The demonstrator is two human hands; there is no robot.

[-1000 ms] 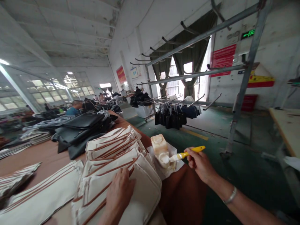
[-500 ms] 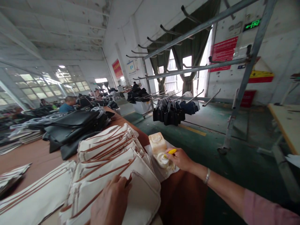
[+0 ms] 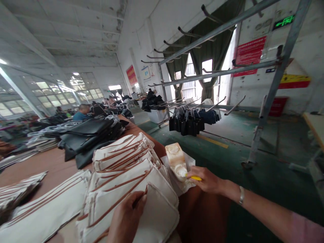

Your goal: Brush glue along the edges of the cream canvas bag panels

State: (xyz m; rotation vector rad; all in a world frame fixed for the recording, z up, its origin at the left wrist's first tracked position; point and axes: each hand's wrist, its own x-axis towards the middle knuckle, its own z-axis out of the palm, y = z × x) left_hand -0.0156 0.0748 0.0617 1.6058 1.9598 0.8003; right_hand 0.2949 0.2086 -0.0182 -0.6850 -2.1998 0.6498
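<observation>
My right hand [image 3: 209,181] is closed on a yellow-handled brush [image 3: 194,177], whose tip is in the open mouth of a small cream glue container [image 3: 176,159] standing on white paper [image 3: 188,160] at the table's right edge. My left hand [image 3: 128,216] rests on the top cream canvas bag [image 3: 141,216] of an overlapping stack, thumb and fingers pinching at its brown-trimmed edge. More cream bags with brown piping [image 3: 124,153] fan out behind it.
Black bags [image 3: 88,135] are piled further along the brown table [image 3: 40,165]. Flat cream pieces [image 3: 43,209] lie at left. A metal rack [image 3: 265,101] with hooks stands on the green floor, with dark bags [image 3: 188,121] hanging from it. Other people work far back left.
My right hand moved in from the right, bringing the brush down to the container's mouth. My left hand stayed on the top bag, shifting slightly along its edge.
</observation>
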